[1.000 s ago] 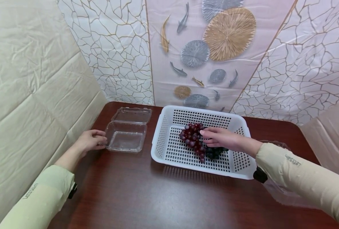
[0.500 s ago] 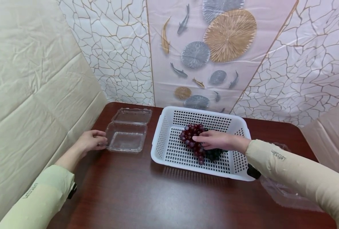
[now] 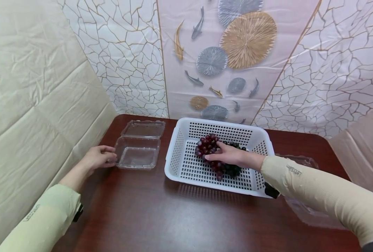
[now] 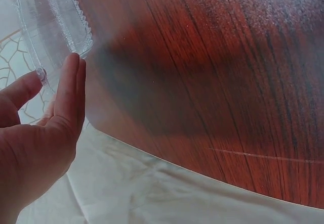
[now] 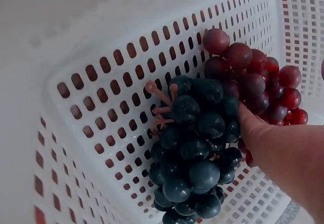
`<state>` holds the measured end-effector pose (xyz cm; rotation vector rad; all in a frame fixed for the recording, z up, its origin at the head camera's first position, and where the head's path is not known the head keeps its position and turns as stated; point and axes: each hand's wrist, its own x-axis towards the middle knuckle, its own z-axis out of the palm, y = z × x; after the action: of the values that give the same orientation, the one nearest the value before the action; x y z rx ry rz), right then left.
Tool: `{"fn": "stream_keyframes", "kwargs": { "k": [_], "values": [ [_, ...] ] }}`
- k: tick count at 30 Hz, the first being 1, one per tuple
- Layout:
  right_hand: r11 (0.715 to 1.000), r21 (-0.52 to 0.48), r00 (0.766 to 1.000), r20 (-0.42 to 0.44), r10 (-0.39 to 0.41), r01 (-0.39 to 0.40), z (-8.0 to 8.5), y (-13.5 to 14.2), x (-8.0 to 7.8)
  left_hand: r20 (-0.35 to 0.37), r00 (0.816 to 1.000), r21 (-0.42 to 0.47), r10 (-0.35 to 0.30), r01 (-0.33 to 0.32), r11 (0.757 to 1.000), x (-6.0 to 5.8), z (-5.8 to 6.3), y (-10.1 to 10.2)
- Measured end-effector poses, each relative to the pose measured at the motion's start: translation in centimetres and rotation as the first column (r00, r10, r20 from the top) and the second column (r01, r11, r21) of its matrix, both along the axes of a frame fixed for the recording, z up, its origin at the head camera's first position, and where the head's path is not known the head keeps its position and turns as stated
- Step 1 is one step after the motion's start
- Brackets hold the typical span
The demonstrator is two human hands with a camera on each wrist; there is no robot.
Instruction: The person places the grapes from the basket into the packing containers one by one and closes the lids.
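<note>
My right hand [image 3: 232,155] reaches down into the white perforated plastic basket [image 3: 170,159]. Its thumb and forefinger spread over a bunch of red grapes [image 3: 210,140], while the other fingers are hidden. In the right wrist view the thumb [image 5: 273,138] touches the red grapes [image 5: 253,82], beside a bunch of black grapes [image 5: 187,148] with a pinkish stem. At far left, my left hand [image 3: 99,156] is beside a clear plastic clamshell box [image 3: 137,154] with its lid raised back. The left wrist view shows its fingers extended and the thumb tip at the box's corner [image 4: 41,75].
Under the right forearm lies another clear plastic container [image 3: 312,213], partly hidden by the sleeve. Everything stands on a dark red-brown wooden table [image 3: 174,224]. A patterned cloth wall [image 3: 136,80] rises directly behind the table, and a beige cloth [image 3: 48,105] closes off the left side.
My right hand has moved left and down onto the red grapes, its thumb and forefinger parting. The left hand has stayed by the clamshell box. The head view has shifted slightly.
</note>
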<state>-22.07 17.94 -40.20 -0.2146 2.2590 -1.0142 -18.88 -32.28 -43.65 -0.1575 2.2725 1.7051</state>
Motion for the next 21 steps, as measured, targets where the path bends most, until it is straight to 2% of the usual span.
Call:
{"fn": "stream_keyframes", "kwargs": {
  "k": [8,15,21],
  "values": [
    [0.999,0.036,1.000,-0.015,0.025,-0.024,0.1,-0.8,-0.4,0.004,1.000,0.006,0.001,-0.001,1.000,0.1,0.0,-0.2],
    [0.999,0.029,0.999,-0.028,0.017,-0.016,0.0,-1.3,-1.2,0.001,1.000,0.004,0.001,-0.001,1.000,0.3,0.3,0.1],
    [0.999,0.007,0.997,-0.060,0.052,-0.052,-0.5,-2.1,-1.7,0.006,1.000,0.001,0.004,-0.004,1.000,0.4,0.4,0.0]
  ]
}}
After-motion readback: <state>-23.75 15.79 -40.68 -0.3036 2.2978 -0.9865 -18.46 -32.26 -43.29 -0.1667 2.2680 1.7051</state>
